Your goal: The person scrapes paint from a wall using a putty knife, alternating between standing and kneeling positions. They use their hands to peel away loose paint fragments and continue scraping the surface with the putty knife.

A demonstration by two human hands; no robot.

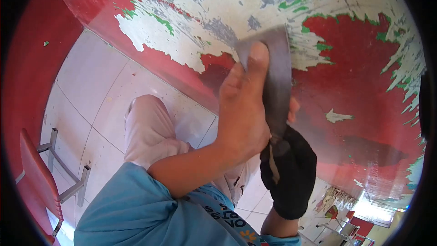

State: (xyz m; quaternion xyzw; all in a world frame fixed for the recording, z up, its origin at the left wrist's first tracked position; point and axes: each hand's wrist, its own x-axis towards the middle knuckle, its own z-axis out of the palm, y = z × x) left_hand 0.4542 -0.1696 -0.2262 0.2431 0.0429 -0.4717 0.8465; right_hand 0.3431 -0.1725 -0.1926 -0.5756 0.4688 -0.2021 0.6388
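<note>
A broad metal paint scraper [278, 75] is held up against the wall, its wide edge on a pale patch where the paint has come away. My bare left hand [243, 109] grips the blade, thumb flat along its face and fingertips showing beyond its far side. Lower down, my right hand [291, 173], in a black glove, is closed around the handle, which is mostly hidden in the fist. The red wall [355, 95] shows ragged bare areas with green and grey traces of older layers.
On the left stands a red chair [41, 187] with metal legs. Pale floor tiles [114, 91] meet the wall's foot near my knee [148, 118]. Paint scraps [337, 199] and more furniture [339, 232] appear at the lower right.
</note>
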